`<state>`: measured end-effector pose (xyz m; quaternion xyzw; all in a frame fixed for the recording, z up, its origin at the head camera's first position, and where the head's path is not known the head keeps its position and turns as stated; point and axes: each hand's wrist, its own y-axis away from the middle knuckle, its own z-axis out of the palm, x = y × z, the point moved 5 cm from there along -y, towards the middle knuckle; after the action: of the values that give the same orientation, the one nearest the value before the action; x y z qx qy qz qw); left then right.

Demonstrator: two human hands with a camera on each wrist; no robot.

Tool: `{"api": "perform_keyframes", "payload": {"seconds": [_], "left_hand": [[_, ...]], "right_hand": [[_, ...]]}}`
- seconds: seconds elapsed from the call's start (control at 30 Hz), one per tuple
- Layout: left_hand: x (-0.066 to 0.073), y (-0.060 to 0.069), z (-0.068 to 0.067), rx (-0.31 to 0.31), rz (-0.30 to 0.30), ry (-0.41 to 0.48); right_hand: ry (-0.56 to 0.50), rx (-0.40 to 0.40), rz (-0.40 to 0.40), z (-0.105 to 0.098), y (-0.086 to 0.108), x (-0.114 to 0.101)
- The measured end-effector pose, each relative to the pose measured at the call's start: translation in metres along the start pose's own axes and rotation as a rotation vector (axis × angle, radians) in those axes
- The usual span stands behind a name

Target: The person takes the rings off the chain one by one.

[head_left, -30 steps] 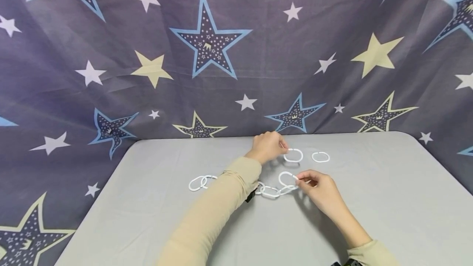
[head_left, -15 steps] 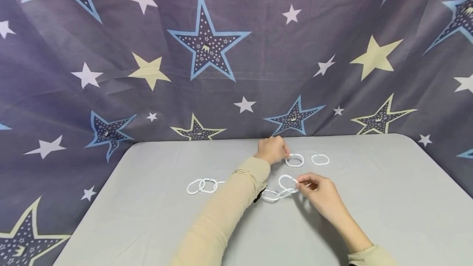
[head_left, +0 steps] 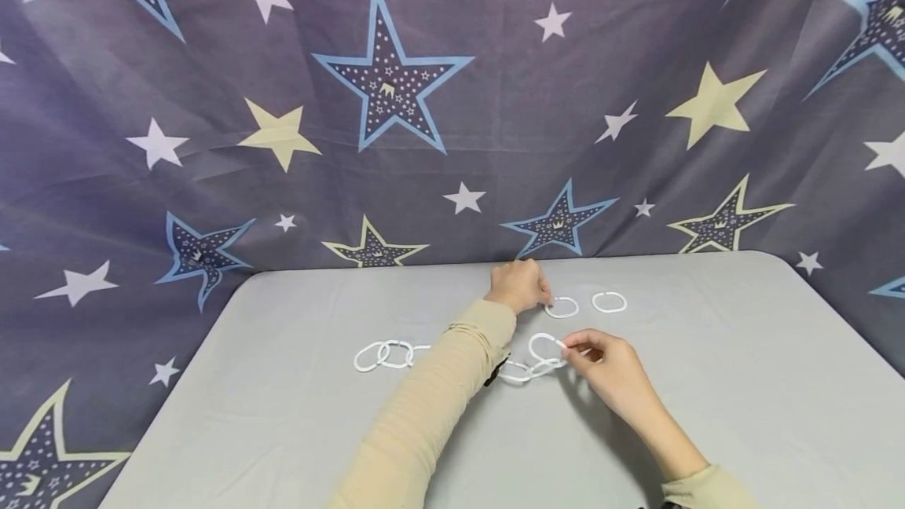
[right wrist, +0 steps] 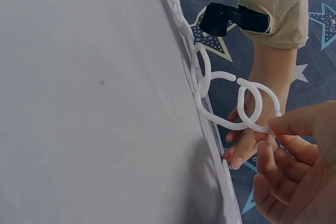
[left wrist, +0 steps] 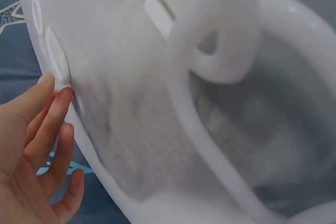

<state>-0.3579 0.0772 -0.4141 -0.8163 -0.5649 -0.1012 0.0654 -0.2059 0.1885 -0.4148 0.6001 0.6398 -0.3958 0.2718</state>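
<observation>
In the head view my left hand (head_left: 518, 287) pinches the left end of a loose white oval link (head_left: 562, 316), which lies on or just over the cloth. The left wrist view shows the thumb and a finger closed on that link (left wrist: 56, 59). My right hand (head_left: 615, 371) holds up the end link (head_left: 532, 346) of a white chain between thumb and fingertips. In the right wrist view this link (right wrist: 277, 100) hooks through another link (right wrist: 197, 103). My left forearm hides the chain's middle; its left links (head_left: 367, 367) lie flat.
Another loose white link (head_left: 610, 311) lies to the right of the pinched one. A grey cloth-covered table (head_left: 742, 368) spreads under both arms. Behind its back edge hangs a dark curtain (head_left: 495, 116) with stars.
My left hand has lowered the loose link toward the cloth, and its forearm has shifted slightly right, uncovering more of the left chain links. My right hand keeps its hold with little movement.
</observation>
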Motion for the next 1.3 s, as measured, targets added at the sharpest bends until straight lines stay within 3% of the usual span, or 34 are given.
{"api": "perform_keyframes", "payload": {"seconds": [0.2, 0.43, 0.73, 0.97, 1.3], "left_hand": [[0.000, 0.010, -0.004, -0.043, 0.082, -0.015], [-0.002, 0.033, -0.019, -0.097, 0.185, 0.032], [-0.017, 0.058, -0.029, -0.112, 0.222, 0.044], [-0.028, 0.079, -0.034, -0.156, 0.213, 0.130], [-0.032, 0.111, -0.034, -0.186, 0.244, 0.263]], "right_hand": [[-0.004, -0.009, 0.007, 0.000, 0.001, 0.000], [-0.006, -0.007, -0.009, 0.002, 0.000, -0.002], [-0.013, 0.006, -0.014, 0.003, 0.000, -0.003], [-0.013, 0.005, -0.014, 0.002, 0.001, -0.003], [-0.004, 0.022, -0.017, 0.001, 0.001, -0.003]]}}
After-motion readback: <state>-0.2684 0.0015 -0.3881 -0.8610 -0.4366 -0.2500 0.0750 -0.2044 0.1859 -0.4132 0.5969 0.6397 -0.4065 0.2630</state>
